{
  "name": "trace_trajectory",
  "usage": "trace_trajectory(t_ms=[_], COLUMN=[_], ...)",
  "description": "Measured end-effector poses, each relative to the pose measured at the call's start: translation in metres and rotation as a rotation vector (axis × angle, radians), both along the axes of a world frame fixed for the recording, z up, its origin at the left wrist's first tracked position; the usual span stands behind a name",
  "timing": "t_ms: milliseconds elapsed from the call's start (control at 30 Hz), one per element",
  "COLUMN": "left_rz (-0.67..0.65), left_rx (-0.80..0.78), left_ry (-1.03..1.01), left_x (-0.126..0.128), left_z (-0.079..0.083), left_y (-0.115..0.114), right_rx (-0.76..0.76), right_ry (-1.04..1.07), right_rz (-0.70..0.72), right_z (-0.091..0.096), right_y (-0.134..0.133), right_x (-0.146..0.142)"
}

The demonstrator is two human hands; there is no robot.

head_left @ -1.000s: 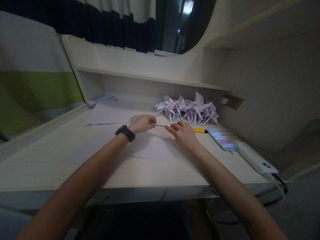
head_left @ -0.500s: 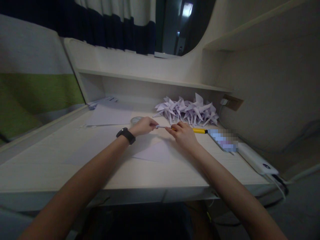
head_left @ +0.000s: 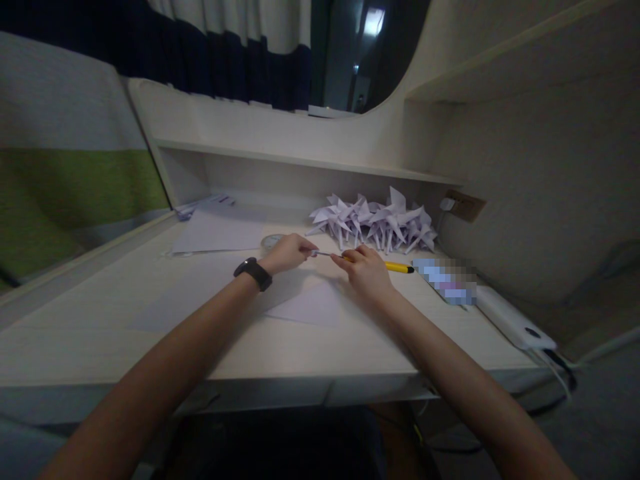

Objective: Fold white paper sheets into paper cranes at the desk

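My right hand [head_left: 369,275] is closed round a yellow-handled screwdriver [head_left: 399,267], whose black end sticks out to the right. Its thin metal shaft [head_left: 324,254] points left towards my left hand [head_left: 290,252]. The left fingers pinch a small whitish piece [head_left: 314,253], apparently paper, at the shaft's tip. Whether the tip enters the piece is too small to tell. A black watch [head_left: 254,272] is on my left wrist. Beneath the hands lies a white paper sheet [head_left: 305,305] on the desk. Behind the left hand a round object [head_left: 270,241] is partly hidden.
Several white paper pinwheels [head_left: 375,217] are bunched at the back. Paper sheets [head_left: 220,227] lie at the back left, below a low shelf [head_left: 300,160]. To the right are a phone [head_left: 445,283] and a white power strip [head_left: 515,319] with cables.
The screwdriver's black end has dipped slightly. Both hands stay in nearly the same place, holding the same things.
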State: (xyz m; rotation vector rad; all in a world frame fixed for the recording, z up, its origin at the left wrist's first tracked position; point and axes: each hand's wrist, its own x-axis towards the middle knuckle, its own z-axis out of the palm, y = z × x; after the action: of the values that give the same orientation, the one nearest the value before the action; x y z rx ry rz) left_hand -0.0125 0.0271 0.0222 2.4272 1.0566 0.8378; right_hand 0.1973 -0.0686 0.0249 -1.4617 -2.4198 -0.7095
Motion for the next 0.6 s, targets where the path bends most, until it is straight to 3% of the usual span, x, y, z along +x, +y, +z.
trace_trajectory(t_ms=[233, 600], left_rz=[0.026, 0.016], left_rx=[0.037, 0.060], left_ry=[-0.018, 0.124], left_x=[-0.001, 0.000], left_z=[-0.002, 0.002], left_y=[0.003, -0.002], right_rx=[-0.031, 0.101], right_ry=[0.095, -0.096], right_rz=[-0.046, 0.022], right_z=[-0.008, -0.003], right_y=[0.003, -0.006], right_x=[-0.002, -0.012])
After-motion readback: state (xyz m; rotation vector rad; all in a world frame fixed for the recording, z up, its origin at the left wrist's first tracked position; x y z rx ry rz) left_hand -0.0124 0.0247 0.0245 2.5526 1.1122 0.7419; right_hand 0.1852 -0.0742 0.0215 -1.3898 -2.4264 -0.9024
